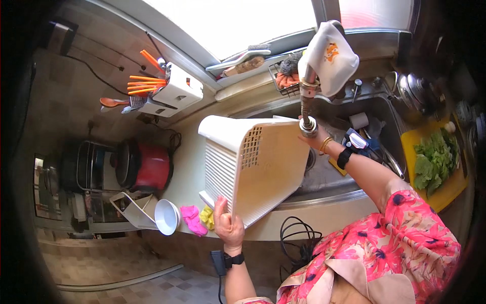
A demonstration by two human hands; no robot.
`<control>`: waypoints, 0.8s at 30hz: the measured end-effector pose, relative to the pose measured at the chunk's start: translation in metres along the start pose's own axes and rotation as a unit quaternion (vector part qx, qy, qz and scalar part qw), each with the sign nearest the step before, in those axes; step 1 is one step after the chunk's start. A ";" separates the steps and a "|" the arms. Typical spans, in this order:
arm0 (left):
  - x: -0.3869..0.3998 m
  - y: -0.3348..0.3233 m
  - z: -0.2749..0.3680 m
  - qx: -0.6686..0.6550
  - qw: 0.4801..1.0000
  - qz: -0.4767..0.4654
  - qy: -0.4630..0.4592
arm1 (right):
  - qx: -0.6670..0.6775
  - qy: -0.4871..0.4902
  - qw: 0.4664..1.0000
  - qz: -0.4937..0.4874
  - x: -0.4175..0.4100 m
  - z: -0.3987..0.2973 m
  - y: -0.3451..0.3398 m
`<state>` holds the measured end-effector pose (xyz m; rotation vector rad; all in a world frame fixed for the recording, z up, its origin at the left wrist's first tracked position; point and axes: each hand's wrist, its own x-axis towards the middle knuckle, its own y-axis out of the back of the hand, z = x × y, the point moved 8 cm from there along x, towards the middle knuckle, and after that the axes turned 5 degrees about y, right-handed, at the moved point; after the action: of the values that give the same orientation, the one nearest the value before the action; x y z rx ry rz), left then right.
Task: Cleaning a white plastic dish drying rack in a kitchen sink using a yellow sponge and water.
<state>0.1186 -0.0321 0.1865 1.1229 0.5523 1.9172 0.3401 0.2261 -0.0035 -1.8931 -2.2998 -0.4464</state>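
A large white plastic rack with ribbed sides and a slotted end (pixel 273 163) is tilted on its side over the counter and the left part of the steel sink. My left hand (pixel 228 224) grips its near rim, by the ribbed side. At its far edge, beside the faucet's flexible spout (pixel 307 121), is my right hand (pixel 317 138); its fingers are partly hidden behind the spout and rack, and it appears to hold the rim. A white cloth with an orange print (pixel 330 57) hangs over the faucet.
A white bowl (pixel 167 217), a pink cloth (pixel 193 219) and a yellow cloth (pixel 207 217) lie near the counter edge. Left stand a red cooker (pixel 152 165) and a white utensil holder (pixel 182 91). Leafy greens (pixel 434 159) lie on a yellow cutting board (pixel 410 148) at right.
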 end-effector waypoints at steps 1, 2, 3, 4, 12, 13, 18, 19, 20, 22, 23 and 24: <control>-0.002 -0.001 0.000 -0.004 1.000 -0.012 -0.020 | -0.001 0.001 1.000 -0.003 0.001 0.005 0.000; -0.003 0.000 0.003 0.022 0.999 -0.014 -0.041 | -0.038 -0.004 0.998 -0.053 0.002 0.011 -0.006; -0.004 0.001 0.000 0.020 0.999 -0.015 -0.036 | -0.075 -0.013 0.992 -0.103 -0.001 0.014 -0.013; -0.007 0.003 -0.001 0.040 0.998 -0.011 -0.054 | -0.111 0.016 0.988 -0.105 -0.002 -0.003 -0.013; -0.013 -0.002 -0.031 0.125 0.990 -0.030 -0.053 | -0.307 -0.042 0.939 -0.146 -0.036 0.003 0.012; -0.013 0.000 -0.031 0.122 0.991 -0.035 -0.052 | -0.306 0.024 0.941 -0.140 -0.044 -0.013 0.016; -0.012 0.009 -0.052 0.213 0.975 -0.045 0.049 | -0.338 0.096 0.917 -0.189 -0.064 -0.056 0.019; -0.013 0.007 -0.058 0.241 0.966 -0.063 0.066 | -0.349 0.121 0.906 -0.207 -0.068 -0.062 0.018; -0.017 0.008 -0.065 0.241 0.966 -0.067 0.063 | -0.359 0.147 0.894 -0.225 -0.073 -0.067 0.015; -0.022 0.010 -0.080 0.265 0.958 -0.063 0.089 | -0.359 0.177 0.889 -0.221 -0.083 -0.074 0.011; -0.023 0.011 -0.082 0.266 0.958 -0.066 0.087 | -0.359 0.212 0.883 -0.218 -0.089 -0.080 0.008; -0.026 0.012 -0.095 0.220 0.953 -0.087 0.189 | -0.358 0.208 0.884 -0.216 -0.092 -0.080 0.007</control>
<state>0.0381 -0.0570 0.1339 0.9275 1.2987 1.9102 0.3592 0.1167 0.0478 -1.2336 -2.3968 -1.7680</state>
